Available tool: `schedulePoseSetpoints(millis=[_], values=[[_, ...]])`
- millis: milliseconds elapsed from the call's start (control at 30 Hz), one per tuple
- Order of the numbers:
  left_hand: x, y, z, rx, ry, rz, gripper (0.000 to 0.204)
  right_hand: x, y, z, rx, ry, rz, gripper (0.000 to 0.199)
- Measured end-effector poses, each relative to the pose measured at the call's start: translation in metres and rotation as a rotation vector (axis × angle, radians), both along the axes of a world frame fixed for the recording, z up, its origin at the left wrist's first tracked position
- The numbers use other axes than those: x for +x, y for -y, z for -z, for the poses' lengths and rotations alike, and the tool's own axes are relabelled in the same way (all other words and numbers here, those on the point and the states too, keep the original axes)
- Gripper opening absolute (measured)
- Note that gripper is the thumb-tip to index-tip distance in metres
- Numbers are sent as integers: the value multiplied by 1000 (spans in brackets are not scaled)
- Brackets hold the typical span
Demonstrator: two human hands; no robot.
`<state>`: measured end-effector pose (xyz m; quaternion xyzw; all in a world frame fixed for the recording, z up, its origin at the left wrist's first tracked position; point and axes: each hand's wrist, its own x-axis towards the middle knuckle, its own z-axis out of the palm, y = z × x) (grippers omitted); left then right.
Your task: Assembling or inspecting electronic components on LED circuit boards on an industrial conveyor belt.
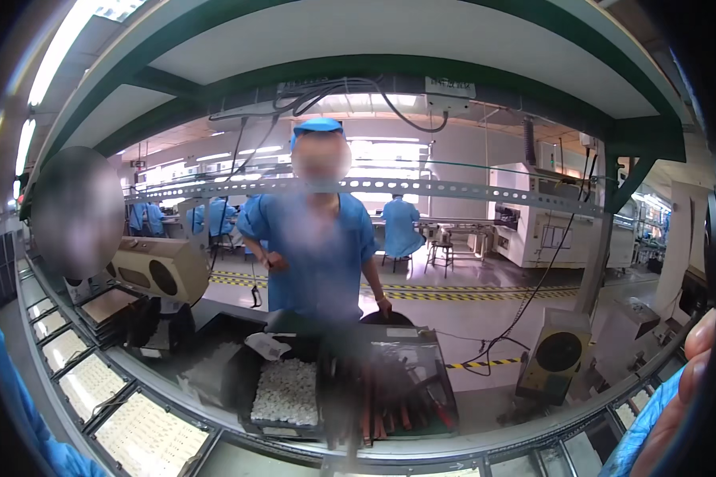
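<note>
My right hand (696, 374) shows only at the right rim as a few raised fingers above a blue sleeve, and nothing is visible in it. Of my left arm only the blue sleeve (12, 397) appears at the lower left; the hand itself is out of view. Straight ahead, beyond the curved conveyor line (239, 441), stands a black tray of small white parts (286, 391). Beside it is a clear-lidded box holding reddish rods (402, 385). Neither hand touches them.
A co-worker in a blue coat and cap (320, 254) stands facing me across the line. Pale circuit panels (145, 436) ride the conveyor at lower left. Beige fan units sit at the left (155, 272) and right (559, 351). More workers sit far behind.
</note>
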<state>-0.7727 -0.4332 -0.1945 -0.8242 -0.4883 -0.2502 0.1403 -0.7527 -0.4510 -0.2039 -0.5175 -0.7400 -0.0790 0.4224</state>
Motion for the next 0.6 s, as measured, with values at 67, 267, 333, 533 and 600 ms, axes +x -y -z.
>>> schedulePoseSetpoints(millis=[67, 267, 333, 533, 600], values=[[11, -1, -9, 357, -285, 79, 25, 6, -3, 3, -55, 18, 41, 33], [14, -2, -26, -344, 118, -104, 28, -7, -24, -21, -358, 181, 153, 34], [10, -12, -10, -358, 114, -78, 27, 70, 27, -52, -534, 411, 241, 35], [-16, -10, -28, -264, 272, -144, 33, 170, -164, -183, -5, 83, -831, 32], [-5, -8, -55, -236, 316, -72, 34, 252, -204, -197, 278, -201, -1155, 31]])
